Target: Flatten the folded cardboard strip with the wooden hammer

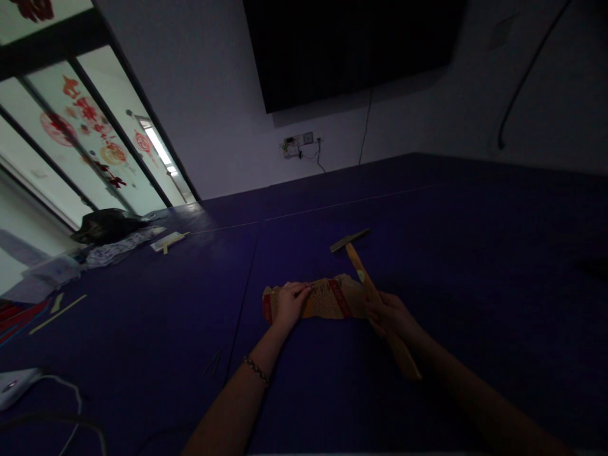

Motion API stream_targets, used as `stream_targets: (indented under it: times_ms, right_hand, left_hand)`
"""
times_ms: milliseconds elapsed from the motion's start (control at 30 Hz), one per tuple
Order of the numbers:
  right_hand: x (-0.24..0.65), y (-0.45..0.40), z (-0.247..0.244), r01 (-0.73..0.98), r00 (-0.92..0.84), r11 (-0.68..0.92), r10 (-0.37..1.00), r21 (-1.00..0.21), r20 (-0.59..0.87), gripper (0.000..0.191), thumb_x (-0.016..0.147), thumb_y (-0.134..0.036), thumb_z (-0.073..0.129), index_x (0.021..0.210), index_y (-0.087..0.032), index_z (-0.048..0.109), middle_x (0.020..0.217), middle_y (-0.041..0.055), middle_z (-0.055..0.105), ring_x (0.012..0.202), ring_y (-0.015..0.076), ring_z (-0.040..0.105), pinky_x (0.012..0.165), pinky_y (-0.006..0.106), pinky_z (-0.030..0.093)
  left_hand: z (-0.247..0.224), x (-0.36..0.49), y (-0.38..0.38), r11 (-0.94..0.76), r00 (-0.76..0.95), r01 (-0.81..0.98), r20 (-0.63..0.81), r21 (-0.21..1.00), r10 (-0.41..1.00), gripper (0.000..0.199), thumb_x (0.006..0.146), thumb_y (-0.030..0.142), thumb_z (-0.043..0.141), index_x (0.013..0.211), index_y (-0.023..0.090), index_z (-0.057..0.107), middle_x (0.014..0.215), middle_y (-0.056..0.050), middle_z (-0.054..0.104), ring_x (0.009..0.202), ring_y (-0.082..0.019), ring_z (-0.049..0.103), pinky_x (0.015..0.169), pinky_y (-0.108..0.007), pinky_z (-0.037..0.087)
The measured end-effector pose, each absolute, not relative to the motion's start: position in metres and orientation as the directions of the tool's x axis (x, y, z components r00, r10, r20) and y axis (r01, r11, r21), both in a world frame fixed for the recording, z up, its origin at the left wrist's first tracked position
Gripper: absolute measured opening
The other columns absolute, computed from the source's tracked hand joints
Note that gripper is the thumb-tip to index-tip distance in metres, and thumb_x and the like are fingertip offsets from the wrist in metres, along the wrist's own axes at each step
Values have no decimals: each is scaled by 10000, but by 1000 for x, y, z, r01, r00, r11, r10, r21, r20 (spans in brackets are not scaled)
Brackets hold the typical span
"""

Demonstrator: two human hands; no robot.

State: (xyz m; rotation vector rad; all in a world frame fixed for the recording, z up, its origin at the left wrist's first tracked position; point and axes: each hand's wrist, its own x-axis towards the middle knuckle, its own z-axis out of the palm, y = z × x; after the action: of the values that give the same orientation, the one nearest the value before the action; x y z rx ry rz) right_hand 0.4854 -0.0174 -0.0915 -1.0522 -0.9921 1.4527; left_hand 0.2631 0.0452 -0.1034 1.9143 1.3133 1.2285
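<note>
My right hand [392, 315] is wrapped round the wooden handle of a hammer [361, 273]. Its dark metal head points away from me, above the blue surface [304, 392]. A tan, patterned strip with red bands [327, 301] lies across the surface, its right end partly behind the hammer handle and my right hand. On the strip's left part rests my left hand [289, 301], thumb and forefinger brought together over its upper edge. Whatever sits between those fingertips is too small to make out. A braided bracelet circles my left wrist.
Two thin dark rods [213, 363] lie left of my forearm. Farther left are a white device with a cable [19, 385], pale yellow strips [57, 313], a clear plastic box [45, 278] and a black bag [107, 225]. A dark screen [351, 50] hangs on the wall ahead.
</note>
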Motion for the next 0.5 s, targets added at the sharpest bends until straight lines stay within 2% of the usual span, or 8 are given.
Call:
stream_targets:
  times_ms: [233,500]
  right_hand:
    - [486,-16,-95,-293,-74,-107,993,-950,-89,265,562,-341,637,666,-170,464,397,-91,414,226,51,347,247,189,231]
    - [487,-14,-98,-292,-58,-97,995,-951,-84,268,556,-346,639,655,-172,462,405,-89,407,227,47,339,240,188,230]
  left_hand:
    - [-106,263,46,-410,176,542,378,733,909,147,775,217,573,828,199,709,811,-55,696,803,-201,570,761,-324,411]
    - [-105,262,45,-439,219,565,386,699,896,114,751,185,598,724,203,707,741,-39,685,743,-187,561,732,-310,406]
